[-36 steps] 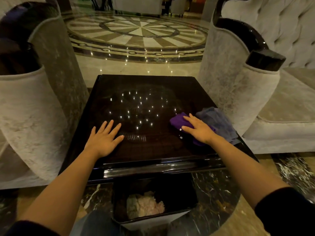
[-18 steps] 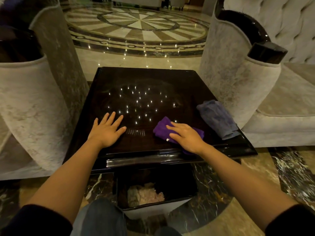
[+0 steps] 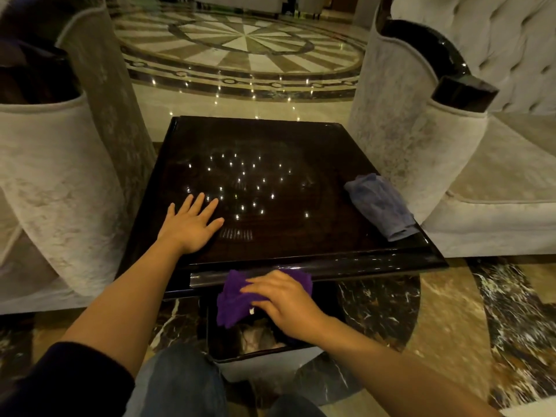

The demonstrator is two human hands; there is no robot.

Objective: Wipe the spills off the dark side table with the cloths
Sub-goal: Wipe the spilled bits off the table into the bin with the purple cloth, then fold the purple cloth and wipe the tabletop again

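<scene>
The right hand was gripping the purple cloth at the lower middle of the frame, right at the front edge of the dark counter, above a small bin on the floor. The left hand lay flat with fingers spread on the counter, holding nothing. The grey-blue cloth sat unused at the right edge. I'd guess the trick was to drag whatever got wiped up straight over the lip into the bin, keeping the cloth bunched so nothing hit the marble floor.
</scene>
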